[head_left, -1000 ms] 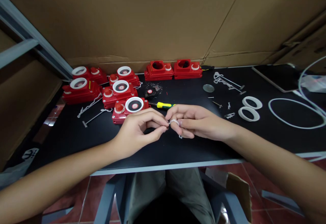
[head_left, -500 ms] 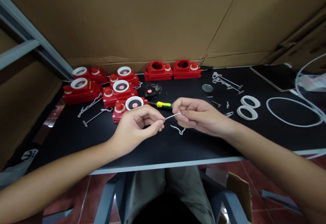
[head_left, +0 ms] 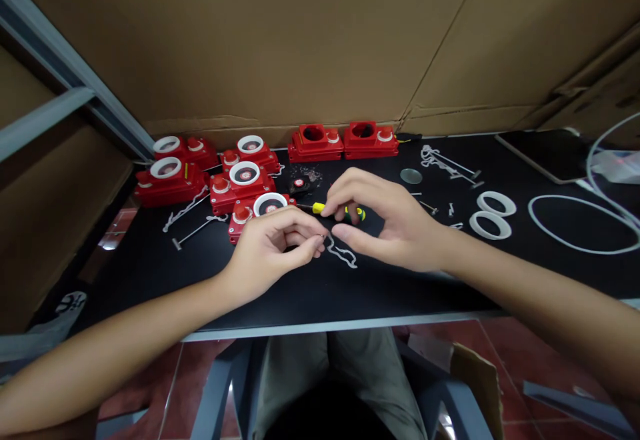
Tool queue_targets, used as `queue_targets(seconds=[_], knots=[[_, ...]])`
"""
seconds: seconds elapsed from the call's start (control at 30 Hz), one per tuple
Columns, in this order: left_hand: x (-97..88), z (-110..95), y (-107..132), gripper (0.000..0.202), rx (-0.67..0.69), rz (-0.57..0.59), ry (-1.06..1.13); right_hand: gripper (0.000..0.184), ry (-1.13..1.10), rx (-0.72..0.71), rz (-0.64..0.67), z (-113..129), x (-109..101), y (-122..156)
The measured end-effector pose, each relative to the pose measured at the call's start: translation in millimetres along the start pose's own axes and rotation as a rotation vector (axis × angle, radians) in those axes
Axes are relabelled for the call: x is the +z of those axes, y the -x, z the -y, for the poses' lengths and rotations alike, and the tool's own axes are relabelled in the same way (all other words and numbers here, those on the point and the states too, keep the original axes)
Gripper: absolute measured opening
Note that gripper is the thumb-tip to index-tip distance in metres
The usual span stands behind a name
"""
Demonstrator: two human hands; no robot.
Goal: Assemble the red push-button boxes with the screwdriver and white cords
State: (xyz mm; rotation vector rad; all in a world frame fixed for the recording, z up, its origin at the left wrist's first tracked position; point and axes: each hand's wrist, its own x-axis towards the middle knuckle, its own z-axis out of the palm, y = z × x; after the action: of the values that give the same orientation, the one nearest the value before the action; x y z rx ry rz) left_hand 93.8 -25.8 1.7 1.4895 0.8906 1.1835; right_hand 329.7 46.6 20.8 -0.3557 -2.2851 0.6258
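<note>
My left hand (head_left: 273, 243) pinches one end of a thin white chain (head_left: 342, 255) whose free length lies in a wavy line on the black table (head_left: 310, 293). My right hand (head_left: 385, 220) hovers just right of it, fingers spread and curved, holding nothing. Under its fingertips lies a yellow and green screwdriver (head_left: 330, 210). A red box with a white ring and red button (head_left: 257, 210) sits just beyond my left hand.
Several more red boxes (head_left: 240, 177) stand at the back left, two open ones (head_left: 343, 141) at the back centre. White rings (head_left: 493, 213), screws, a grey disc (head_left: 411, 175), chained pins (head_left: 447, 163), a large white loop (head_left: 575, 223) and a tablet (head_left: 550, 150) lie right. Cardboard walls behind.
My right hand has let go of the chain and opened, lifting toward the screwdriver. The chain now lies on the table, held only by my left hand.
</note>
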Motion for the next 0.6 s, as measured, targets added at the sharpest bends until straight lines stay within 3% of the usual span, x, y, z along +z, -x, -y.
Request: queue_targets(seconds=[0.1, 0.27, 0.43, 0.6], knots=[[-1.3, -1.7, 0.3, 0.026, -0.006, -0.019, 0.022, 0.009, -0.091, -0.098, -0.012, -0.2, 5.9, -6.7], [-1.8, -3.4, 4.4, 0.022, 0.005, 0.015, 0.021, 0.019, -0.081, -0.125, -0.09, -6.8, 20.4, 8.6], [-3.6, -5.2, 7.3, 0.012, 0.027, 0.062, -0.054, 0.022, -0.057, -0.176, -0.074, -3.1, 20.2, 17.5], [-4.1, -6.3, 7.7, 0.024, 0.041, 0.066, -0.111, 0.018, -0.004, -0.166, -0.033, -2.7, 18.8, 17.4]])
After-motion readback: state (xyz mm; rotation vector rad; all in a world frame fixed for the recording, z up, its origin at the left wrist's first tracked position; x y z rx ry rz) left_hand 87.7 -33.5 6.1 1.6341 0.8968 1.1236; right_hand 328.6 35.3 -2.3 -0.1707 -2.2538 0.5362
